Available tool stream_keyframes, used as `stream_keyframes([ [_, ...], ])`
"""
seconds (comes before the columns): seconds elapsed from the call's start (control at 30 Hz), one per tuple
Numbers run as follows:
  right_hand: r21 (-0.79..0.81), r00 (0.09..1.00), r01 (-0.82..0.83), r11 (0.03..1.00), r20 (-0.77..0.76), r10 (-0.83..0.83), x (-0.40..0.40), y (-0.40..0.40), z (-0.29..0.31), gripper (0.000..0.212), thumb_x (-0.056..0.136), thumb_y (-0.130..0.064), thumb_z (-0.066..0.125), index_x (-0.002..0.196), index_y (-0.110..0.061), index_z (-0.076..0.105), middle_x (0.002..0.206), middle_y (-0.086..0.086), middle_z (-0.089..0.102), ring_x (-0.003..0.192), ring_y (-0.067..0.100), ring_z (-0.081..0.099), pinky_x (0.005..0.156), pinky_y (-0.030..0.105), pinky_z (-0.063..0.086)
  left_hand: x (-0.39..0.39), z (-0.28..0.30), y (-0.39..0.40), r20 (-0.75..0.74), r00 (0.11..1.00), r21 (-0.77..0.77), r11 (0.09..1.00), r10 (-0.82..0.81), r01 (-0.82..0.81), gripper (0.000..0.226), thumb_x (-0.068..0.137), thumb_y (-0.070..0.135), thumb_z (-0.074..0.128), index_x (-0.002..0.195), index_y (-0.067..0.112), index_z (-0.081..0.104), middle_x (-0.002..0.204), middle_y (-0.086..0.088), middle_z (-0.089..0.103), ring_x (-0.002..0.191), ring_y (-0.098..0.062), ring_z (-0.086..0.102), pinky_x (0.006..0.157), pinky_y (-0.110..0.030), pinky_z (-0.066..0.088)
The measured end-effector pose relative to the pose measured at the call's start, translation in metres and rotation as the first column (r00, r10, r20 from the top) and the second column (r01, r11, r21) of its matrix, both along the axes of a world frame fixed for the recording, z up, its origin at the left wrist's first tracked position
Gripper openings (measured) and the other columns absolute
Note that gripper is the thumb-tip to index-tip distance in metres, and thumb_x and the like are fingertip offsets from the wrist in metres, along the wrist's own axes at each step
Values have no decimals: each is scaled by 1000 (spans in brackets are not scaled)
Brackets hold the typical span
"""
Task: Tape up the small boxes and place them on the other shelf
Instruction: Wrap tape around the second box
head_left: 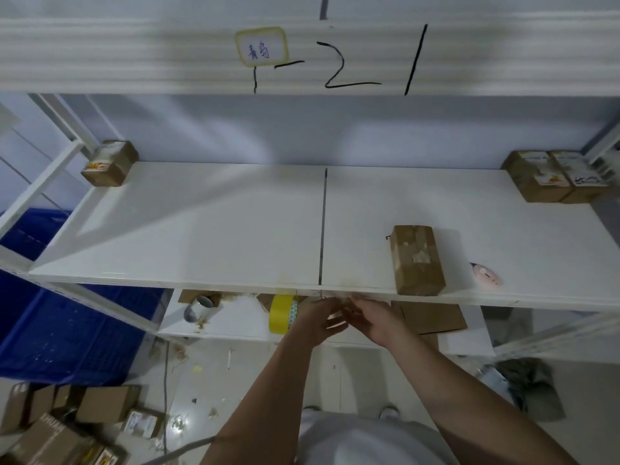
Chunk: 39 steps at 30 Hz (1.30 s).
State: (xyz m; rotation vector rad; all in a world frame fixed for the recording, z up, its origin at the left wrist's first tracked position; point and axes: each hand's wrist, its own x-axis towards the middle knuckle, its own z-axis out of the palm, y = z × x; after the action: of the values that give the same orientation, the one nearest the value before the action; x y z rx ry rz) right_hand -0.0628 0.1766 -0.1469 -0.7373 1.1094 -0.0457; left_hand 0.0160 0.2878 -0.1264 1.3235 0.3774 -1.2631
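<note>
Both hands, left hand (318, 318) and right hand (372, 318), meet under the white shelf board's (201, 229) front edge, beside the yellow tape roll (282, 313); whether their fingers hold anything, I cannot tell. A taped brown cardboard box (417, 260) lies on the board. Probably the taping step; next needs a box.

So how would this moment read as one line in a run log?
hands: left and right meet below shelf edge | tape roll: beside left hand | taped box: on shelf

Both bare forearms reach forward and converge — the left hand (317, 318) and right hand (370, 318) meet fingertip to fingertip, fingers loosely bent; what they pinch, if anything, is too blurred to tell.
</note>
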Motion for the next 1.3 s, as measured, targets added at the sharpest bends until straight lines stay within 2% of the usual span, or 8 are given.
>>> stream_keyframes([
  [0.2,-20,1000,-18,1000,5,18,-5,-2,-1,19,100,5,51,112,5,66,107,20,70,87,23,67,84,33,58,1,-8,-12,-92,989,10,993,116,-116,19,93,21,70,92,4,63,90,-13,66,80,-24,66,71,-36,61],
  [0.43,-89,999,-21,996,-37,18,-13,-2,7,23,94,16,51,101,-5,61,92,17,69,80,26,69,62,30,61,-1,-12,-13,-196,960,-70,974,199,-216,10,95,6,64,94,-3,61,89,-19,62,84,-25,65,65,-34,62],
  [0.7,-59,995,-99,993,-38,97,-24,1,10,39,86,18,32,103,10,66,110,27,69,93,35,68,88,44,59,-1,-18,-15,-154,982,-36,993,108,-114,15,95,15,66,97,2,61,96,-17,63,93,-30,66,91,-42,57],
  [0.83,-9,997,-71,997,-12,71,-36,3,16,29,93,-2,39,96,8,66,97,23,69,94,39,67,95,54,55,-5,-24,-14,23,999,28,999,25,-25,11,91,-8,62,90,2,64,88,-15,64,80,-22,65,70,-27,60],
  [0.93,2,999,-32,999,0,32,-35,1,16,30,101,-19,58,107,9,66,95,24,68,89,39,70,87,52,59,-10,-22,-13,90,996,1,1000,15,-15,18,87,-17,62,83,0,65,86,-16,65,78,-20,64,74,-25,59],
  [1.03,-23,997,-57,998,-53,56,-31,2,20,18,95,2,62,110,13,63,86,22,67,75,33,69,69,43,62,-10,-16,-12,93,996,18,1000,1,-3,20,90,-17,58,82,1,63,81,-12,66,74,-17,64,60,-18,58],
  [1.17,-4,989,-87,996,-122,86,-27,4,32,6,92,11,61,91,12,66,79,19,65,67,25,64,60,34,61,-11,-6,-8,108,994,-5,1000,21,-21,36,87,-21,58,60,-2,71,66,-13,70,68,-18,68,64,-19,59],
  [1.3,-59,978,-97,994,-191,85,-21,3,44,11,92,14,59,83,11,64,74,18,65,61,24,62,46,29,57,-12,8,-9,62,997,25,998,51,-53,20,88,-19,59,74,-7,65,66,-15,68,72,-21,65,55,-19,58],
])
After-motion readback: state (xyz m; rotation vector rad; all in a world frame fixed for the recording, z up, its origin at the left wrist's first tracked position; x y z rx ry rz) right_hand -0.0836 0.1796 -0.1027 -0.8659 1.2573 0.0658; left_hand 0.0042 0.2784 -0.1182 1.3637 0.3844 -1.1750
